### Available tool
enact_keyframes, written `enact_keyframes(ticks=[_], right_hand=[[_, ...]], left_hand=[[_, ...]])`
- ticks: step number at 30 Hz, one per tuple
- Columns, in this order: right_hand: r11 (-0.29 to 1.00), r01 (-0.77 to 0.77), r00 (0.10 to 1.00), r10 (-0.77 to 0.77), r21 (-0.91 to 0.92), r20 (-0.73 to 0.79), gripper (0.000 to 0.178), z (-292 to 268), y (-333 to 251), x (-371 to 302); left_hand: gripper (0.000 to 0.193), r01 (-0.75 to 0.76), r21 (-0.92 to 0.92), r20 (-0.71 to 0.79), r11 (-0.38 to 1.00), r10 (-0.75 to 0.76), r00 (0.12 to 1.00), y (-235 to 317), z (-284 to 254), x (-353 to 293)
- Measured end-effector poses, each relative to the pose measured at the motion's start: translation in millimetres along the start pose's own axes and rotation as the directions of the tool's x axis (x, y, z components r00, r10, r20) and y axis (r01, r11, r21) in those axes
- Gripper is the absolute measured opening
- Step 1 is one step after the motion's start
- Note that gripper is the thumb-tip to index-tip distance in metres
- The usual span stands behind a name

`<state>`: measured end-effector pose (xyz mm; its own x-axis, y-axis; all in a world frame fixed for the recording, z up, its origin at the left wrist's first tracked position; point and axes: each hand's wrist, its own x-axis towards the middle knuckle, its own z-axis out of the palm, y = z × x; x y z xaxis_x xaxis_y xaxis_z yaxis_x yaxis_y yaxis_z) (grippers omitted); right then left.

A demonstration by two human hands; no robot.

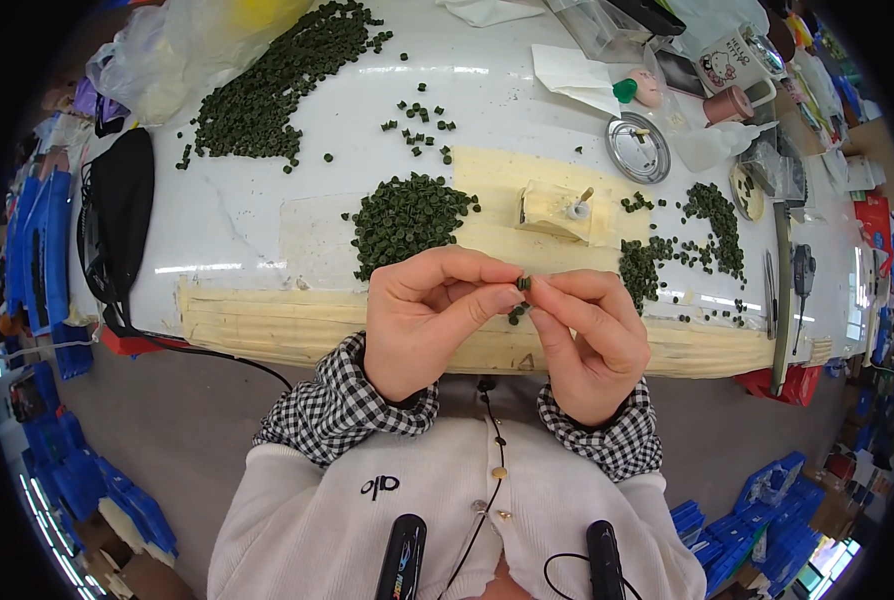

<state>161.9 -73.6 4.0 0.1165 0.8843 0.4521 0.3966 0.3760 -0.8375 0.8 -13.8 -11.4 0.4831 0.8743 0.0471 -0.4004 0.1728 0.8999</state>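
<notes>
Just above the table's near edge, my hands meet fingertip to fingertip. My left hand [422,315] is closed in a pinch on a small, dark green, spool-like part [523,283]. My right hand [595,345] pinches the same part from the other side; its exact shape is partly covered by the fingers. Behind my left hand lies a pile of similar green parts [407,220]. Beyond my right hand, a tape-covered block [552,212] carries a white peg with a thin brownish stick. Smaller dark green pieces [639,272] are spread to the right of it.
A bigger heap of green parts [257,105] covers the far left, beside a clear plastic bag [157,75]. At the far right are a round metal lid [638,148], a white cup [732,62] and a thread spool [729,106]. A black mask-like cloth [119,215] lies at left.
</notes>
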Motion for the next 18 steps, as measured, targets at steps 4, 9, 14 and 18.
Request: enact_keyframes(ticks=[4,9,14,18], right_hand=[[1.0,0.003,1.0,-0.003,0.001,-0.002,0.03,0.5,0.6,-0.2],[1.0,-0.003,1.0,0.003,-0.019,-0.002,0.03,-0.3,0.8,-1.1],[0.996,-0.031,0.989,0.019,-0.083,-0.145,0.029,-8.5,9.4,5.5],[0.904,-0.074,0.974,-0.026,-0.421,-0.226,0.025,-21.9,18.8,39.1]], left_hand=[[0.018,-0.009,0.01,-0.009,1.0,0.009,1.0,-0.6,0.5,-0.2],[0.017,-0.034,0.03,-0.007,0.999,0.034,0.999,-1.8,0.0,0.4],[0.017,-0.034,0.089,-0.026,0.995,0.036,0.999,-1.8,-1.1,1.1],[0.017,-0.042,0.103,-0.053,0.994,0.047,0.997,-4.1,-0.3,3.3]])
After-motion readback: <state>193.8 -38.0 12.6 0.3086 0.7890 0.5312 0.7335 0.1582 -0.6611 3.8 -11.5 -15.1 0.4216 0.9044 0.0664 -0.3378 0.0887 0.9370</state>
